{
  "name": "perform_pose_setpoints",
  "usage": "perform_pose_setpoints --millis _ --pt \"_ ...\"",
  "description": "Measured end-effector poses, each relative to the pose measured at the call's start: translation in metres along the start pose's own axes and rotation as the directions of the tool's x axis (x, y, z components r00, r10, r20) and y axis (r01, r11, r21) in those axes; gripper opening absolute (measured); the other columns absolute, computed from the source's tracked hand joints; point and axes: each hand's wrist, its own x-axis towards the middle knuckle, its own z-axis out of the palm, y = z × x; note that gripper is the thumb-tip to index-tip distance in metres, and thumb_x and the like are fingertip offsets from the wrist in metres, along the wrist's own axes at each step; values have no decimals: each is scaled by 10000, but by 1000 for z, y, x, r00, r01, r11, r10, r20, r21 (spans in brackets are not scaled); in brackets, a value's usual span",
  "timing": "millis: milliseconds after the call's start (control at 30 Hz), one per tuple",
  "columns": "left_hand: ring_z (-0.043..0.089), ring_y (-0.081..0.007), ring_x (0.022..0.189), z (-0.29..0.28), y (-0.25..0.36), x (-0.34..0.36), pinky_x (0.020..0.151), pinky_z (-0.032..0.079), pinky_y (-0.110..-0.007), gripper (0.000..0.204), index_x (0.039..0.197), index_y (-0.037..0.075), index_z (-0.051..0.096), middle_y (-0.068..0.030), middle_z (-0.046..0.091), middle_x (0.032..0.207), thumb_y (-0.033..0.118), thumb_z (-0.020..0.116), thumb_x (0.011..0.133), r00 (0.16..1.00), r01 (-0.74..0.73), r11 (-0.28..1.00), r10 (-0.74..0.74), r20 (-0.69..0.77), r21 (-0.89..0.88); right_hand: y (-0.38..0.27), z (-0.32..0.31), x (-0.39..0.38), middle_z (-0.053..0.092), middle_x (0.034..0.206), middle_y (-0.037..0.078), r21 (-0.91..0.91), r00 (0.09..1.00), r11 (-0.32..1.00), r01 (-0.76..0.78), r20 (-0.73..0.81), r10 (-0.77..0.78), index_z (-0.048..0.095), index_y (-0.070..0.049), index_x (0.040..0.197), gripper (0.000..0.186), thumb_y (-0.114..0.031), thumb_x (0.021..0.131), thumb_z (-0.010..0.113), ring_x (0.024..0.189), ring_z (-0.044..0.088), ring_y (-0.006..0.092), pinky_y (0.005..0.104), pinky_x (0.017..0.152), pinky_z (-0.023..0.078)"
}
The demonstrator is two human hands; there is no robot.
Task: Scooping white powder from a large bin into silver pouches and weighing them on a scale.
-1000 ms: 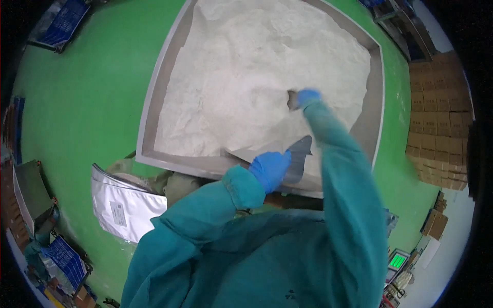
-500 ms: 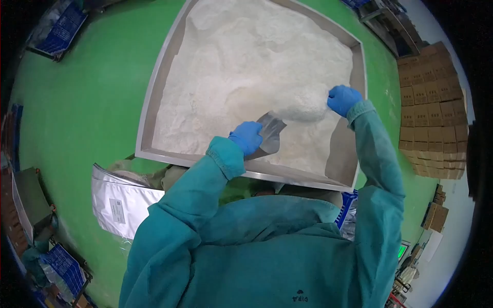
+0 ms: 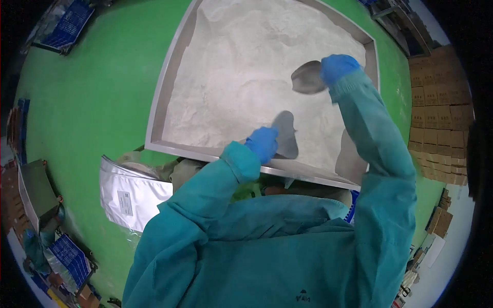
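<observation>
White powder (image 3: 246, 77) fills a large metal tray (image 3: 154, 123) in front of me. My left hand (image 3: 263, 144), in a blue glove, is closed on a grey metal scoop (image 3: 287, 133) at the tray's near side. Farther off to the right, my gloved right hand (image 3: 340, 69) grips a second metal scoop (image 3: 309, 78) above the powder. Its grey metal face shows, with no heap of powder on it. The gloves hide both handles.
At my left by the tray's near edge stands a silver foil bag (image 3: 133, 197) with a white label. Stacked brown cartons (image 3: 439, 118) line the right. Blue crates (image 3: 67, 23) stand at the far left, on a green floor (image 3: 113, 77).
My right hand has moved farther away and slightly left; its scoop, heaped with powder before, now shows bare metal. My left hand and its scoop have shifted a little to the right.
</observation>
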Motion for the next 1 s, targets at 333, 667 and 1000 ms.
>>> perform_pose_setpoints --millis 333,667,1000 --pt "592 -372 738 -4 10 -11 637 463 -467 466 1210 -9 449 -216 601 809 134 525 773 992 30 997 -38 118 73 -142 303 107 597 1081 161 599 930 757 -261 366 32 649 -85 990 403 -391 771 505 1006 572 309 400 878 440" --pt "555 -380 954 -7 -21 17 856 435 -419 420 1126 0 560 -245 587 989 165 532 741 998 7 994 0 63 -111 33 97 -46 665 860 108 662 985 733 -156 162 64 688 -100 855 336 -378 741 536 801 631 287 367 755 485" --pt "555 -353 997 -10 -28 27 881 431 -391 447 1130 -7 556 -227 581 1056 196 567 732 995 95 987 -89 52 -126 -103 40 -42 662 858 104 71 951 983 171 250 -183 684 -146 900 279 -331 744 546 795 639 283 395 691 502"
